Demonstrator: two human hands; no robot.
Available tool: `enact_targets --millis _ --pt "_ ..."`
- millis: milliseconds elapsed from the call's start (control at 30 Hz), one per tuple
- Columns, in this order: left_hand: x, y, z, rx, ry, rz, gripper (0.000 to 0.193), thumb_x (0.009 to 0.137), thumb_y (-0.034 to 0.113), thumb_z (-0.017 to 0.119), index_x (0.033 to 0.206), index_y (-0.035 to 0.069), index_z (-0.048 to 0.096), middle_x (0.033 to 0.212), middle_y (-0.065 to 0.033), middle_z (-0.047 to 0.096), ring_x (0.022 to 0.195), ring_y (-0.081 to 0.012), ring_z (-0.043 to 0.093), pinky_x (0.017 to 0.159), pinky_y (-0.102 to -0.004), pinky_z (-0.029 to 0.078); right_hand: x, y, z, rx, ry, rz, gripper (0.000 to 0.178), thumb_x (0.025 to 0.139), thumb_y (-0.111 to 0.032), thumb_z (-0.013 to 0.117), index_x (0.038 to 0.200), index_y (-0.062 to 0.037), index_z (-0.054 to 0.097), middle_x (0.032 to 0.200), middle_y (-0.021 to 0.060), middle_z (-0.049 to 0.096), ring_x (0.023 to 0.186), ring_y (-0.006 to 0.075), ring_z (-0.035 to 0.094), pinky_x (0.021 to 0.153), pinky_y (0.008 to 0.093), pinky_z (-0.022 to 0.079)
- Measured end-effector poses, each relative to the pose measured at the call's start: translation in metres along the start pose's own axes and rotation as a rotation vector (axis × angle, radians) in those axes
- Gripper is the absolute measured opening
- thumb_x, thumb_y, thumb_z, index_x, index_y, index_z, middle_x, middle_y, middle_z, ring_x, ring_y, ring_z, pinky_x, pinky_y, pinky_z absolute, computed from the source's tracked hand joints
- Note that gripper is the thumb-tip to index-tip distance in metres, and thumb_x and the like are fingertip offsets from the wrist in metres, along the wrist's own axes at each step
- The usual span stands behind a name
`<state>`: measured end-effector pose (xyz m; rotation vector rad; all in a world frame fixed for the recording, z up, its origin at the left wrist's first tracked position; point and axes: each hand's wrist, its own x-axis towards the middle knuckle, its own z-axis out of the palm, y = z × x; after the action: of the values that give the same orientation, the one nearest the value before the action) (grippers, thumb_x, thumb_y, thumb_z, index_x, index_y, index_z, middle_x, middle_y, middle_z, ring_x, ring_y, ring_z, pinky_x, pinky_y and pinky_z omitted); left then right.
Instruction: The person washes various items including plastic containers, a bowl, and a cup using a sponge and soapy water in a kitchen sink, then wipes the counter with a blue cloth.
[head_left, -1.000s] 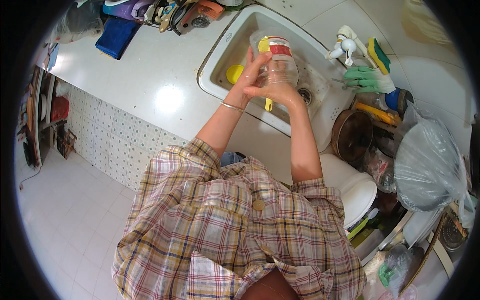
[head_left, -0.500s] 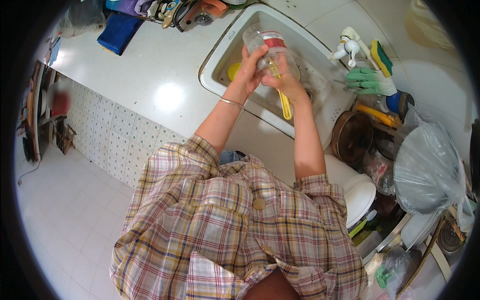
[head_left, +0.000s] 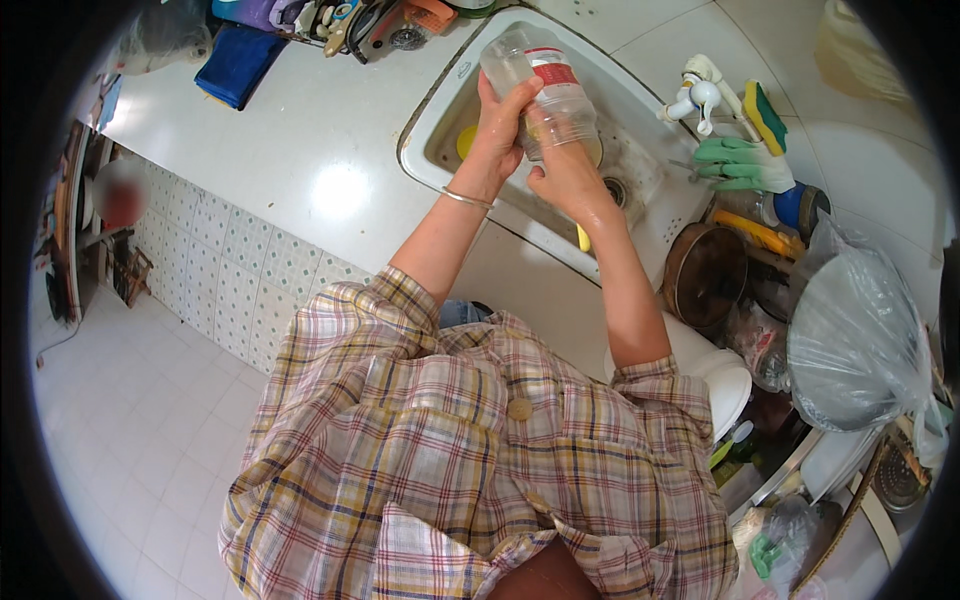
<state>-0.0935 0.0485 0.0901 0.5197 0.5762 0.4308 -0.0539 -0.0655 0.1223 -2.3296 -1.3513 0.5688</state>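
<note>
Over the sink (head_left: 428,160), my left hand (head_left: 497,125) is closed around a clear plastic jar (head_left: 552,97) with a red and white label. The jar is tilted, its open mouth toward the lower right. At that mouth is my right hand (head_left: 572,178), with its fingers partly inside the jar. A yellow-handled tool (head_left: 583,237) shows below the right hand, apparently gripped by it. The hand hides most of the handle, and its working end cannot be made out. A yellow round object (head_left: 466,141) lies in the sink beside my left hand.
A white tap (head_left: 697,98), a sponge (head_left: 765,118) and a green and white glove (head_left: 742,163) stand along the right wall. A dark round pan (head_left: 705,275) and a bagged bowl (head_left: 858,335) crowd the right. A blue cloth (head_left: 238,66) lies on the left counter.
The jar has turned so more of its label and mouth shows. My right hand has shifted, its fingers now inside the mouth, and the yellow handle has gone mostly behind it.
</note>
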Motion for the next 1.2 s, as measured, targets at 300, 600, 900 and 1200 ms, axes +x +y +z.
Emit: enact_targets --millis 300,600,900,1200 --pt "-0.011 -0.005 -0.010 0.066 0.021 -0.033 0.075 0.079 0.028 0.065 0.136 0.011 0.019 0.121 -0.0152 0.045 0.108 -0.0277 0.051 0.087 -0.0411 0.050 0.000 -0.010 0.001 1.058 0.102 0.194 0.080 0.070 0.000 0.063 0.140 -0.0106 0.024 0.131 0.0159 0.040 0.121 0.0321 0.042 0.101 0.0425 0.038" --pt "-0.005 -0.006 -0.005 0.003 -0.026 0.027 0.061 0.082 0.029 0.062 0.131 0.013 0.029 0.114 -0.0118 0.050 0.103 -0.0253 0.054 0.083 -0.0400 0.052 0.000 -0.005 0.014 0.270 0.138 0.005 0.076 0.072 -0.003 0.060 0.139 -0.0108 0.027 0.133 0.0178 0.038 0.122 0.0337 0.043 0.100 0.0414 0.038" --pt "0.011 -0.029 -0.033 -0.164 -0.098 -0.011 0.067 0.083 0.036 0.061 0.134 0.013 0.024 0.125 -0.0135 0.045 0.110 -0.0259 0.052 0.087 -0.0395 0.050 0.013 -0.002 0.001 1.952 0.179 0.211 0.064 0.070 0.006 0.052 0.129 -0.0077 0.034 0.125 0.0137 0.044 0.116 0.0281 0.048 0.099 0.0396 0.043" --pt "0.029 0.003 -0.036 -0.019 -0.038 -0.098 0.055 0.089 0.047 0.051 0.117 0.000 0.051 0.109 -0.0145 0.061 0.096 -0.0248 0.062 0.086 -0.0392 0.051 -0.002 0.005 0.017 0.030 0.191 -0.189 0.074 0.065 0.000 0.060 0.133 -0.0134 0.034 0.129 0.0178 0.043 0.107 0.0420 0.050 0.087 0.0449 0.047"
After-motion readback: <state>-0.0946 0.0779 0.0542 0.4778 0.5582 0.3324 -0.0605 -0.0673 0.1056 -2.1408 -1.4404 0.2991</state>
